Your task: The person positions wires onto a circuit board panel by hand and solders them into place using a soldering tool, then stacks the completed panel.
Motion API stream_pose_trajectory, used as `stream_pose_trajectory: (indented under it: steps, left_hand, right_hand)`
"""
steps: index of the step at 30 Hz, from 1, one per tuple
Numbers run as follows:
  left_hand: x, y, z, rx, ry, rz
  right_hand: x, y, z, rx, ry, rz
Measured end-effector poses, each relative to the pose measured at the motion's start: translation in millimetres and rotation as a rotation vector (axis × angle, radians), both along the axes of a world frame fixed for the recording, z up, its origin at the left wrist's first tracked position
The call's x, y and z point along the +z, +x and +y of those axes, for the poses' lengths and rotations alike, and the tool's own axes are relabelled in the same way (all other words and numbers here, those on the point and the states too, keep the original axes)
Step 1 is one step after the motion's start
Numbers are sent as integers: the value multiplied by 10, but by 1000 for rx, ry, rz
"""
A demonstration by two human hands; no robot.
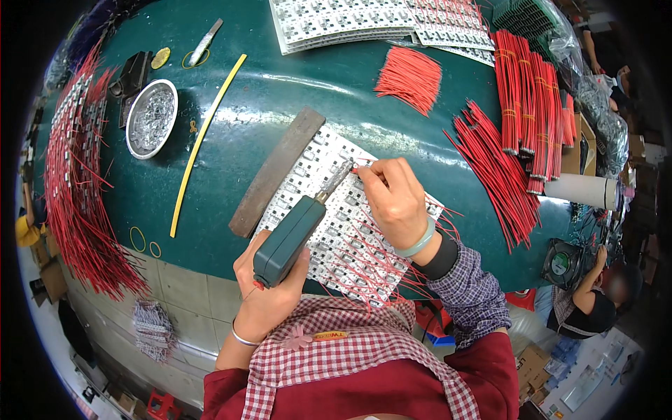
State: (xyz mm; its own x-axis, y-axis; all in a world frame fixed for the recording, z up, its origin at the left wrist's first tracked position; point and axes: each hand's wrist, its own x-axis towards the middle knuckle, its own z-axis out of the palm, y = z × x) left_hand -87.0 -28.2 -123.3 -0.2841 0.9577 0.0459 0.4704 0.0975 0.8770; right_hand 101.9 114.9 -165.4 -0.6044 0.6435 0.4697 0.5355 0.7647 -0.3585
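In front of me on the green table lies a white circuit board panel (339,210) with rows of small components. Red wires (357,269) are attached along its near part. My left hand (274,290) is wrapped round the handle of a dark green soldering gun (288,238). Its metal tip points away from me, over the far part of the panel. Close to the tip, my right hand (395,196) pinches a short red wire (355,170) against the board; its far end is hidden by the fingers. A dark flat bar (280,168) rests along the panel's left edge.
At left stand a bowl of metal bits (152,119) and a heap of red wired pieces (80,175). A yellow strip (206,143) lies nearby. Stacked white panels (343,24), red wire piles (409,78) and bundles (525,105) sit far and right. Another person (595,301) works beyond a fan (562,262).
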Motion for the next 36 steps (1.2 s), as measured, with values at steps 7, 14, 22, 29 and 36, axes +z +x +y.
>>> stream_pose_trajectory:
  steps: [7, 14, 22, 29, 36]
  left_hand:
    - [43, 18, 26, 48, -28, -85]
    - [101, 25, 44, 101, 40, -119]
    - [20, 27, 18, 37, 8, -18]
    - [48, 36, 21, 41, 41, -5]
    - [149, -17, -45, 71, 23, -83]
  right_hand:
    - [6, -1, 10, 13, 4, -18]
    - [21, -6, 11, 7, -7, 2]
    - [28, 1, 15, 15, -23, 3]
    - [18, 0, 21, 14, -15, -8]
    - [33, -4, 21, 15, 1, -11]
